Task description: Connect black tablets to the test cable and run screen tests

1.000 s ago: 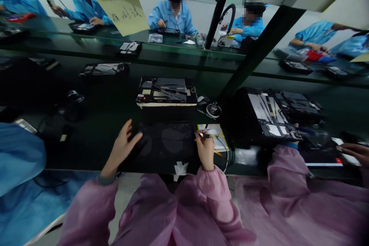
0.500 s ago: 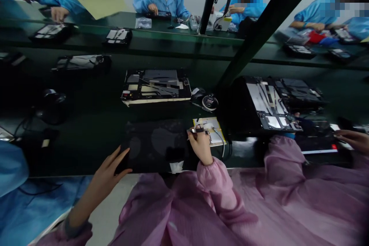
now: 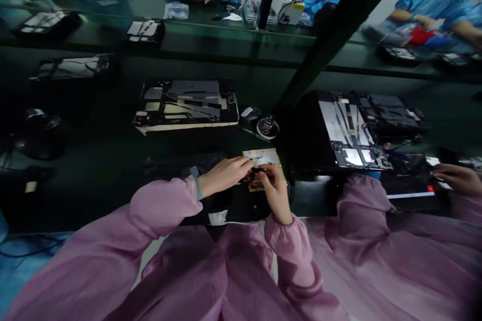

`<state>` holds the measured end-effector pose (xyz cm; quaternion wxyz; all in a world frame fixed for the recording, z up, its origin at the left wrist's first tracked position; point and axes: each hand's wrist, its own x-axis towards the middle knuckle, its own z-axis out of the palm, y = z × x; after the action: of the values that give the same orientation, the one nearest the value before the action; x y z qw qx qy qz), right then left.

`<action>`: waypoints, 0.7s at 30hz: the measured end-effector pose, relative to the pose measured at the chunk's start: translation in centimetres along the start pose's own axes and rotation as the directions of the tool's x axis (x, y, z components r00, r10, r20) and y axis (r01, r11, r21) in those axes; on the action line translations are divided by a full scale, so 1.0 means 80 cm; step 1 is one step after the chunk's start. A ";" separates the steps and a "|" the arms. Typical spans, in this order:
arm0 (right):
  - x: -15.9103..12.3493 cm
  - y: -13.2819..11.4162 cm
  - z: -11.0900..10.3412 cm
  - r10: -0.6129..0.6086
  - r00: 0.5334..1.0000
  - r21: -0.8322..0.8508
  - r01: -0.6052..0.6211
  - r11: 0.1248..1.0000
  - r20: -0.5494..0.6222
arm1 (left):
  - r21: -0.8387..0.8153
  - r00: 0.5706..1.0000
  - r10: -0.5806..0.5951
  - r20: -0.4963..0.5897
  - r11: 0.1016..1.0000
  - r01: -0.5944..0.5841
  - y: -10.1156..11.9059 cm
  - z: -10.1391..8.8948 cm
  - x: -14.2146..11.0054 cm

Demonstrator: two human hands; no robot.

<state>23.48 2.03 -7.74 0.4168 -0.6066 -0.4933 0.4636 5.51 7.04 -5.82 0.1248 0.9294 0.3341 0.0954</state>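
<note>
Over a yellow-edged white pad [image 3: 269, 154] my two hands meet, fingertips close together. A small dark part [image 3: 256, 171], mostly covered by the fingers, sits between them; its kind cannot be made out. My right hand [image 3: 276, 191] is closed on it with thumb and fingers. From the left, my left hand [image 3: 228, 174] reaches in with its fingers closed at the same part; what exactly they pinch is hidden. Beneath my left forearm lies a dark flat panel [image 3: 181, 164], partly covered. A scrap of white material [image 3: 218, 217] lies at the table's front edge.
Behind my hands stand a stack of opened tablet-like devices [image 3: 188, 105], a computer mouse [image 3: 250, 114] and a round tin [image 3: 267, 127]. To the right is another device stack [image 3: 350, 130], beside a co-worker's hand [image 3: 457, 178]. A dark slanted post [image 3: 320, 55] crosses the bench.
My left hand has left the dark panel's left edge and moved right to meet my right hand. My right hand has turned and shifted slightly, keeping the small part. The view has shifted.
</note>
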 end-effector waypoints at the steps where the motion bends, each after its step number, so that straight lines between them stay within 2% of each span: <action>1: -0.001 0.002 -0.006 0.006 1.000 0.003 -0.006 1.000 -0.001 | -0.017 1.000 0.003 -0.023 1.000 -0.003 -0.001 0.005 -0.001; 4: -0.001 0.003 -0.025 -0.011 1.000 -0.037 0.012 0.999 0.018 | -0.044 0.997 -0.023 -0.077 0.999 0.020 0.001 0.004 -0.012; 7: 0.005 0.000 -0.037 -0.095 0.992 -0.237 0.111 0.965 0.078 | -0.049 0.997 -0.043 -0.066 0.998 0.040 0.007 -0.001 -0.010; 10: 0.013 -0.002 -0.039 -0.241 0.955 -0.484 0.296 0.823 0.174 | -0.059 0.998 -0.045 -0.052 0.997 0.042 0.013 0.001 -0.001; 12: 0.017 -0.002 -0.037 -0.315 0.917 -0.581 0.399 0.709 0.246 | -0.072 0.999 -0.036 -0.027 0.997 0.034 0.013 0.004 0.000; 14: 0.020 0.000 -0.034 -0.352 0.884 -0.619 0.467 0.632 0.308 | -0.075 0.999 -0.046 0.013 0.996 0.047 0.012 0.005 -0.004; 17: 0.023 0.002 -0.030 -0.378 0.850 -0.628 0.527 0.573 0.368 | -0.056 0.995 -0.085 0.054 0.995 0.088 0.008 0.003 -0.015; 21: 0.025 0.006 -0.027 -0.380 0.840 -0.644 0.542 0.540 0.388 | -0.036 0.993 -0.103 0.058 0.994 0.105 0.006 0.003 -0.024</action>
<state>25.87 3.80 -8.00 0.1931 -0.5180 -0.8181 0.1582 4.43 5.40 -6.09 0.1569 0.9104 0.3765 0.0691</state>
